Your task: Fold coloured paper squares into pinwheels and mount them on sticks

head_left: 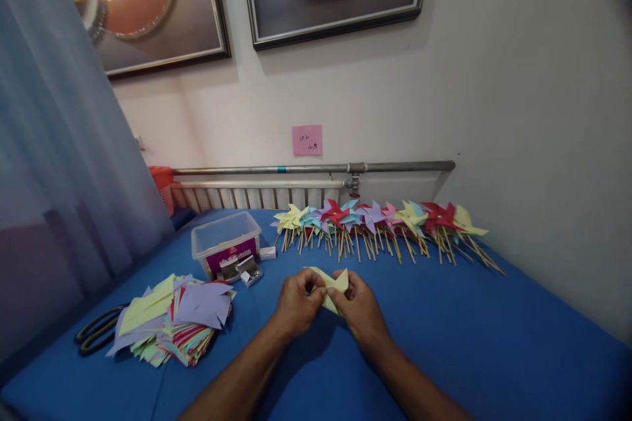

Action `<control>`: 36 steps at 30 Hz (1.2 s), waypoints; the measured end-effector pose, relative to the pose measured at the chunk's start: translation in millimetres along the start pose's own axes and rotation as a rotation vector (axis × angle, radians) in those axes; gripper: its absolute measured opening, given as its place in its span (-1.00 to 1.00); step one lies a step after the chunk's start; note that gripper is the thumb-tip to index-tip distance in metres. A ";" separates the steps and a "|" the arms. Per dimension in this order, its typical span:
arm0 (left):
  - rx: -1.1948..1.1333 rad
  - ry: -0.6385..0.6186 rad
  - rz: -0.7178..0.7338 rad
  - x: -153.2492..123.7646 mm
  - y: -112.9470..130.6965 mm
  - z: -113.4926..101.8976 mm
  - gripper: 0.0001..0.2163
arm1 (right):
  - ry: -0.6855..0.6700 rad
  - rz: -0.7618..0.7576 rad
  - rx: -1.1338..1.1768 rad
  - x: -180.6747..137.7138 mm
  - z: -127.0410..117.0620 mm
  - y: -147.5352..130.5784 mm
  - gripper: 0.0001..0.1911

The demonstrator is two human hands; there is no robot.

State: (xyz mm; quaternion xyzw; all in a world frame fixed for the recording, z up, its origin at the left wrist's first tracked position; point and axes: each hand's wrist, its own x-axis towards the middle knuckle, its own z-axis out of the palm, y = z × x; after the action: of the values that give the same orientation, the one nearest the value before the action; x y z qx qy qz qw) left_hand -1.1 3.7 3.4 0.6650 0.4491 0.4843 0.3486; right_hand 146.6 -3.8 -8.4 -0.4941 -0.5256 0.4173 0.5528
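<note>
A pale yellow paper pinwheel piece (340, 281) is held between both hands above the blue table, with some of its corners bent inward. My left hand (299, 302) pinches its left side with thumb and forefinger. On the other side, my right hand (359, 308) grips the paper, its thumb pressed near the middle. Whether a pin sits under the fingertips is hidden. Left of the hands lies a stack of cut coloured paper (202, 306). Small open boxes (249, 270) with shiny bits inside stand just beyond my left hand.
A clear plastic tub (226, 237) with a purple label stands behind the small boxes. Black-handled scissors (99, 330) lie at the far left, partly under the paper. Along the back, finished pinwheels (372, 216) on sticks lie in a row. A blue curtain (64, 145) hangs left.
</note>
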 end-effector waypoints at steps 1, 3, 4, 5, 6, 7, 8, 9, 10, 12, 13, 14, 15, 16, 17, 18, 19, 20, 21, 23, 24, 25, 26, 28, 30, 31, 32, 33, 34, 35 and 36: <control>-0.001 0.002 -0.002 0.1 0.2 -0.3 -0.93 | -0.004 0.003 0.012 0.2 0.1 -0.4 -0.64; 0.001 0.002 -0.006 0.0 0.2 -0.5 -0.94 | -0.001 0.007 0.027 0.3 0.6 -0.9 -0.63; 0.002 0.000 -0.007 0.0 -0.1 -0.4 -0.94 | 0.004 0.007 0.027 0.2 0.9 -0.9 -0.63; 0.002 -0.002 -0.008 -0.2 -0.5 -0.2 -0.95 | 0.007 0.008 0.023 -0.1 1.2 -0.9 -0.63; 0.001 -0.002 -0.010 -0.3 -1.0 0.1 -0.96 | 0.011 0.008 0.014 -0.5 1.4 -1.0 -0.62; 0.001 -0.002 -0.011 -0.4 -1.5 0.5 -0.96 | 0.013 0.009 0.003 -1.0 1.6 -1.1 -0.63; 0.003 -0.001 -0.012 -0.6 -2.0 0.8 -0.97 | 0.015 0.009 -0.009 -1.6 1.7 -1.3 -0.63; 0.008 0.001 -0.015 -0.7 -2.3 1.2 -0.98 | 0.017 0.009 -0.020 -2.2 1.7 -1.5 -0.64; 0.014 0.004 -0.017 -0.7 -2.5 1.4 -0.98 | 0.020 0.008 -0.029 -2.8 1.8 -1.8 -0.65; 0.024 0.008 -0.018 -0.8 -2.3 1.8 -0.98 | 0.030 0.003 -0.046 -3.6 1.9 -2.2 -0.66; 0.026 0.011 -0.017 -0.9 -2.1 1.9 -0.98 | 0.035 0.001 -0.052 -3.8 1.9 -2.1 -0.67; 0.026 0.014 -0.015 -0.9 -1.7 2.0 -0.98 | 0.040 0.000 -0.055 -3.9 2.0 -1.9 -0.68; 0.023 0.015 -0.013 -1.0 -1.4 2.2 -0.97 | 0.043 -0.003 -0.055 -3.9 2.0 -1.5 -0.68; 0.019 0.015 -0.013 -1.0 -1.1 2.3 -0.97 | 0.046 -0.005 -0.054 -3.7 2.1 -1.1 -0.68; 0.012 0.017 -0.014 -1.0 -0.9 2.5 -0.97 | 0.046 -0.006 -0.051 -3.3 2.1 -0.7 -0.68; 0.002 0.019 -0.015 -0.9 -0.7 2.6 -0.98 | 0.044 -0.006 -0.043 -2.8 2.1 -0.3 -0.68; -0.010 0.020 -0.017 -0.8 -0.5 2.7 -0.98 | 0.041 -0.002 -0.030 -2.3 2.2 0.0 -0.67; -0.025 0.022 -0.020 -0.5 -0.3 2.7 -0.97 | 0.035 0.005 -0.010 -1.6 2.3 0.2 -0.67; -0.042 0.026 -0.027 -0.3 0.0 2.6 -0.94 | 0.026 0.017 0.018 -0.9 2.4 0.3 -0.66; -0.076 0.032 -0.046 0.1 0.7 2.3 -0.89 | 0.001 0.042 0.080 0.5 2.8 0.5 -0.64; -0.091 0.033 -0.059 0.2 1.2 2.2 -0.87 | -0.012 0.054 0.105 1.0 3.0 0.6 -0.62; -0.103 0.035 -0.071 0.1 1.7 2.2 -0.86 | -0.022 0.065 0.122 1.4 3.0 0.8 -0.61; -0.111 0.033 -0.081 -0.1 2.0 2.2 -0.85 | -0.030 0.073 0.132 1.8 3.0 1.1 -0.60; -0.121 0.026 -0.089 -0.3 2.4 2.1 -0.83 | -0.035 0.084 0.139 2.4 2.2 1.8 -0.58; -0.134 0.021 -0.075 0.2 1.9 1.7 -0.78 | -0.014 0.085 0.141 3.3 0.6 2.1 -0.58; -0.149 0.023 -0.063 0.9 1.5 1.0 -0.74 | -0.002 0.084 0.139 3.9 -0.5 2.1 -0.58; -0.172 0.036 -0.055 2.0 1.0 0.1 -0.69 | 0.012 0.082 0.136 4.7 -1.6 1.8 -0.57; -0.206 0.062 -0.056 3.3 0.6 -1.0 -0.65 | 0.025 0.080 0.135 5.4 -2.7 1.3 -0.57; -0.248 0.098 -0.069 4.8 0.2 -2.3 -0.60 | 0.032 0.078 0.134 6.0 -3.5 0.7 -0.56; -0.293 0.137 -0.094 6.2 0.1 -3.7 -0.58 | 0.033 0.077 0.135 6.5 -4.1 0.0 -0.55; -0.336 0.165 -0.129 7.4 0.3 -5.0 -0.58 | 0.030 0.076 0.138 6.6 -4.4 -0.7 -0.55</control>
State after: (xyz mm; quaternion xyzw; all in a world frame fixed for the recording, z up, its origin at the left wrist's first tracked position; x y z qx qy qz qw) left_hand -4.9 10.7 7.6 0.5253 0.4309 0.5819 0.4470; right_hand 151.6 2.1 -6.5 -0.4807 -0.4682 0.4657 0.5769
